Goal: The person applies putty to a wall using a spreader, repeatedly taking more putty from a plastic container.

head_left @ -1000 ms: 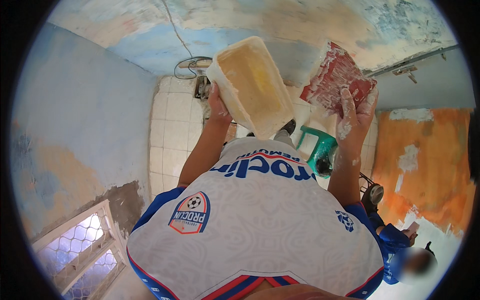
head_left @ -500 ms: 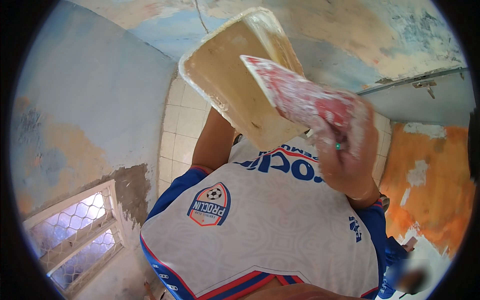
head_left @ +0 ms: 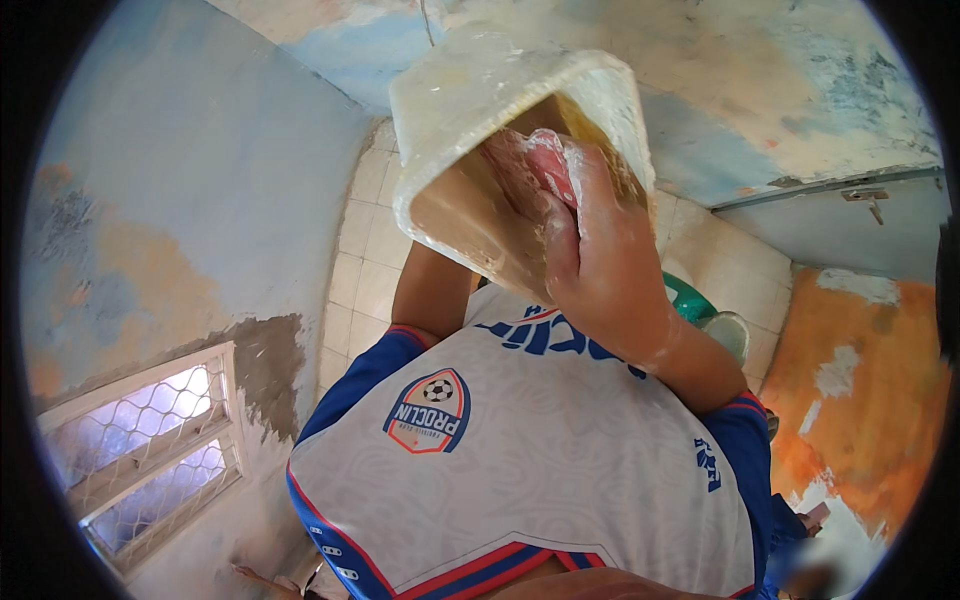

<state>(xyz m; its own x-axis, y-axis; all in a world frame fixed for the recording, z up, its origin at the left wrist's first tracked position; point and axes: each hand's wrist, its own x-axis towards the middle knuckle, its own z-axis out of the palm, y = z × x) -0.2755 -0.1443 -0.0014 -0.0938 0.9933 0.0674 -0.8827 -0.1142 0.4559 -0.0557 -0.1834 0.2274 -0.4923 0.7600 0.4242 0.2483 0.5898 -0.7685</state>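
Observation:
A whitish rectangular plastic tub with beige, caked inner walls is held up tilted above my chest. My left forearm rises behind it, and that hand's fingers are hidden by the tub. My right hand, smeared with white, reaches into the tub's opening, closed on a red, white-smeared scraper. Whether the blade touches the inner wall I cannot tell.
Patchy painted walls surround me, with a grilled window lower left, a grey door and an orange panel right. A green object stands on the tiled floor. Another person's blue sleeve shows lower right.
My right hand has swung left and inward with the scraper, from beside the tub to inside it. The tub has tipped, so its outer side now shows on top.

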